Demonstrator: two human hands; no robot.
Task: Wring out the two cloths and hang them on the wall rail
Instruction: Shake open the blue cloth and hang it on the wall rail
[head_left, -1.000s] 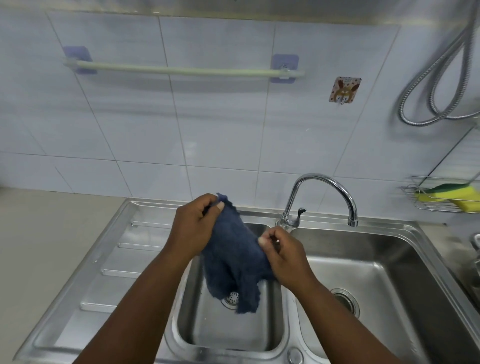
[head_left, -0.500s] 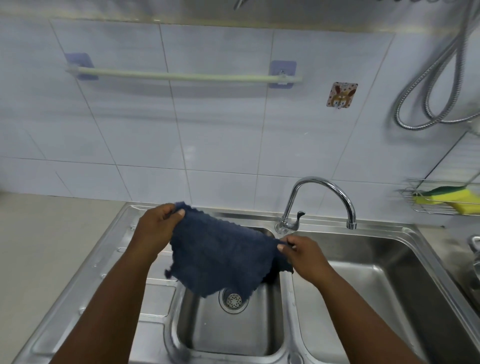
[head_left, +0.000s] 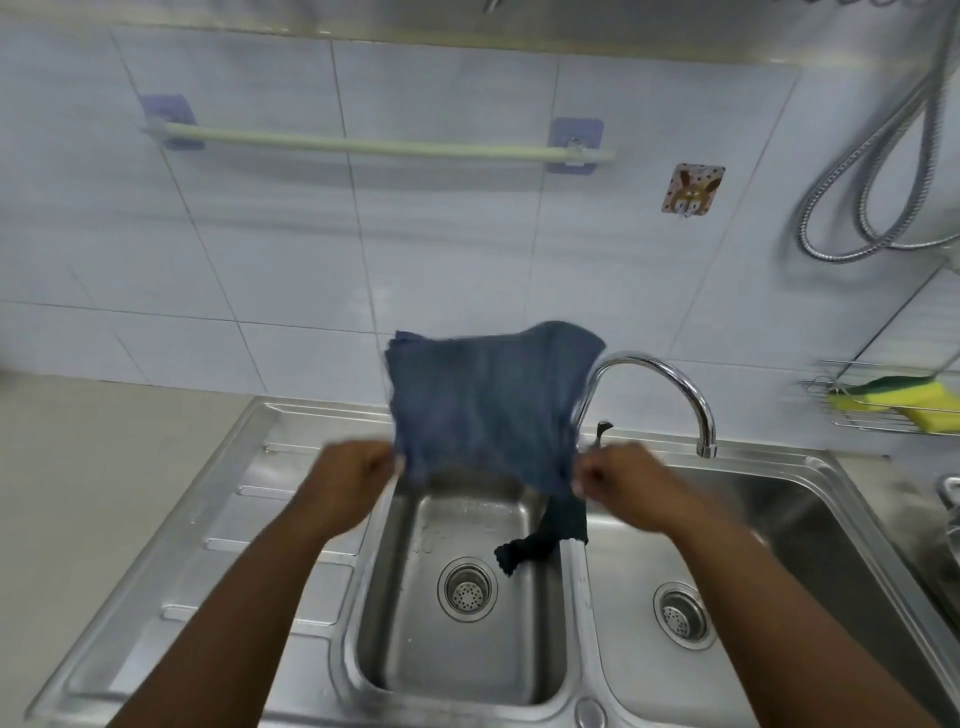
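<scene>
Dark blue and fuzzy-textured, the square cloth (head_left: 488, 400) is spread out in the air above the left basin of the stainless steel double sink (head_left: 571, 613), its free edge flung upward toward the tiled wall and blurred. The left hand (head_left: 353, 483) is closed on the cloth's lower left corner, thumb and fingers pinched together. The right hand (head_left: 623, 480) pinches the lower right corner in the same way. Both hands are level with each other, above the sink's back rim.

A second dark blue cloth (head_left: 540, 535) lies draped over the divider between the two basins, just below the right hand, with one ragged end hanging down into the left basin near the round drain strainer (head_left: 466, 590).

The curved chrome faucet (head_left: 670, 387) rises behind the divider, its base partly hidden by the raised cloth, its spout over the right basin.

High on the wall, the pale green rail (head_left: 374, 147) runs horizontally between two lilac adhesive mounts (head_left: 574, 136), with nothing hung on it. To its right is a small square rabbit-pattern hook (head_left: 691, 189). A coiled metal shower hose (head_left: 878, 171) hangs at the far right, above a wire rack (head_left: 852, 410) holding a yellow and green sponge (head_left: 898, 397). The beige surface (head_left: 104, 493) lies left of the ribbed drainboard.
</scene>
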